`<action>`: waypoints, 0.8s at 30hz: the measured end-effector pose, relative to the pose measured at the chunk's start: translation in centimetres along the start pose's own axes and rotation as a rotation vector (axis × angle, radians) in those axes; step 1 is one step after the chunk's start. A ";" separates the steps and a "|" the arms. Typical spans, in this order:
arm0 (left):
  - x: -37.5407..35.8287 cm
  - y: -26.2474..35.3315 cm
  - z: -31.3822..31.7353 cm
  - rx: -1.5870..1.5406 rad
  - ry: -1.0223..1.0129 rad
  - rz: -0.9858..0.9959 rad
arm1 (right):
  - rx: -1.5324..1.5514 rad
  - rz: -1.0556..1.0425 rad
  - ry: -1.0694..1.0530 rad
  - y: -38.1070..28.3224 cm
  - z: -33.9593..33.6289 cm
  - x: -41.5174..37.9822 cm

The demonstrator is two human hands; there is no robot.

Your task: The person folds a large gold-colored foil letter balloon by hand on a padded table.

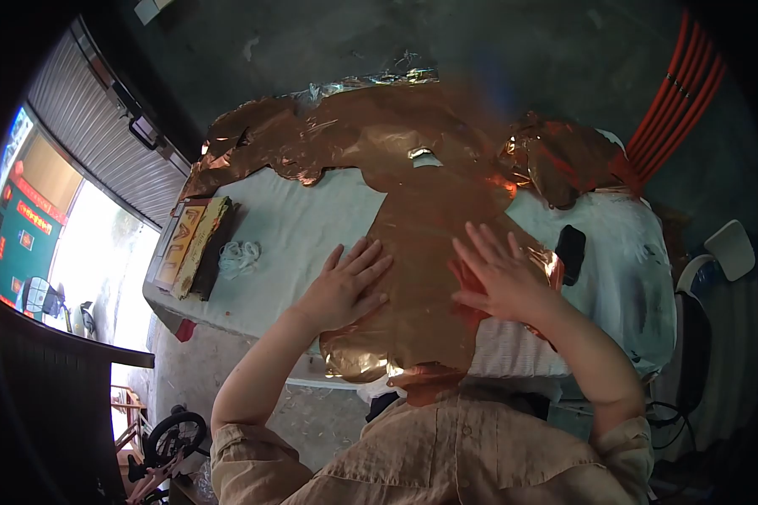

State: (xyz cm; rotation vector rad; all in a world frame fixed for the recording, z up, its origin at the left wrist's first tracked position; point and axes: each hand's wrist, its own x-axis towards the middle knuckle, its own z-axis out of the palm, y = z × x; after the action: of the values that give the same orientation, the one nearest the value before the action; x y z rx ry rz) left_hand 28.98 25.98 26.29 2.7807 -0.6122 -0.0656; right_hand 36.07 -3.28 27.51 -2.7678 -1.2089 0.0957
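Observation:
A large sheet of shiny copper-coloured foil (425,252) lies over the middle of a cloth-covered table, its near end hanging at the front edge by my body. On the left side of the foil rests my left hand (345,284), palm down with fingers spread. My right hand (504,276) lies flat on the right side of it, fingers apart. More foil (370,126) spreads crumpled along the table's far side, with a small hole near its centre. Just right of my right hand, a dark oblong object (571,254) sits on the cloth.
Patterned yellow and dark blocks (195,246) stand at the table's left end, beside a bundle of white string (239,258). A bunched foil piece (568,160) is at the far right. Red pipes (675,93) run behind; a white-backed chair (730,251) stands right.

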 end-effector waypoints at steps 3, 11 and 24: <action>-0.2 -0.5 -0.1 0.012 -0.018 0.017 | -0.079 0.064 -0.116 1.9 -2.3 -2.5; 0.1 -0.8 -0.1 0.024 -0.017 0.032 | -0.148 0.068 -0.314 4.2 -4.6 -6.5; -0.1 0.3 -0.7 -0.016 0.000 0.025 | 0.121 -0.037 -0.057 -1.2 2.6 2.4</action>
State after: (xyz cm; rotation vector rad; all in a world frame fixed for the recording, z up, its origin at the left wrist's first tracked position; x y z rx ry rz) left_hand 28.84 25.99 27.00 2.7574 -0.6434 -0.0643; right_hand 36.56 -0.49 25.02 -2.6551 -1.2237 0.2374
